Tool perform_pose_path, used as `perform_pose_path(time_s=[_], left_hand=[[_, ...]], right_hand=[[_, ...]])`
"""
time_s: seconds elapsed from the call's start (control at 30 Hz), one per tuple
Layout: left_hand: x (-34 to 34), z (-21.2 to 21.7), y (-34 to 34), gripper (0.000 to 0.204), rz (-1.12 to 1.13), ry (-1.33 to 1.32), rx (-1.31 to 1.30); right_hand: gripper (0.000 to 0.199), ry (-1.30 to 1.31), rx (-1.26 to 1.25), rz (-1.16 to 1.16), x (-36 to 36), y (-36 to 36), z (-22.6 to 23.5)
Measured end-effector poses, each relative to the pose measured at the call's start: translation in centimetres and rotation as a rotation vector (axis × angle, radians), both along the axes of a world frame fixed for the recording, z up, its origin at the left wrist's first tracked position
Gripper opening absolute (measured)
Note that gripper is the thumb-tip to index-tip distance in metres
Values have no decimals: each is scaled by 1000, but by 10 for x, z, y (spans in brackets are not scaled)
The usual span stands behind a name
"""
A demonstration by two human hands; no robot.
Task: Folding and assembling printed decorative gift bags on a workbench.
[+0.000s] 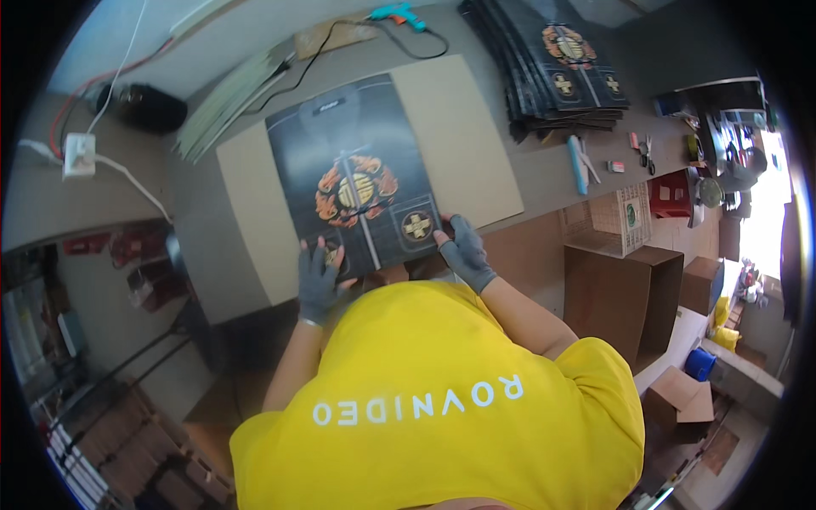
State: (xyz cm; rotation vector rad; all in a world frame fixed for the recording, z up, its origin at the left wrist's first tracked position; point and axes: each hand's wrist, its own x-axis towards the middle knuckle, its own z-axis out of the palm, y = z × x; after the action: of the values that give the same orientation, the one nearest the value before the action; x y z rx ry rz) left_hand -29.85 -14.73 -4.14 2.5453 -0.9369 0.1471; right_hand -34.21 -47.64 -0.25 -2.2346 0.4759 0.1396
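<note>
A flat black printed carton sheet with an orange-and-gold round emblem lies on a tan cardboard mat on the grey table. My left hand, in a grey glove, grips the sheet's near left corner. My right hand, also gloved in grey, holds the near right corner beside a small gold cross emblem. Both forearms come up from my yellow shirt at the lower edge.
A stack of the same black sheets sits at the table's far right. A teal glue gun with its black cable lies at the far edge. Scissors and small tools lie right. Brown boxes and a white crate stand right.
</note>
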Motion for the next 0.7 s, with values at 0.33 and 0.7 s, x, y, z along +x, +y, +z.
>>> perform_pose_path(time_s=[0.33, 0.7], left_hand=[[28, 65, -132, 87, -13, 232, -198], [70, 30, -6, 108, 900, 381, 405]], right_hand=[[31, -229, 376, -175, 59, -201, 126], [50, -133, 102, -505, 141, -459, 82]])
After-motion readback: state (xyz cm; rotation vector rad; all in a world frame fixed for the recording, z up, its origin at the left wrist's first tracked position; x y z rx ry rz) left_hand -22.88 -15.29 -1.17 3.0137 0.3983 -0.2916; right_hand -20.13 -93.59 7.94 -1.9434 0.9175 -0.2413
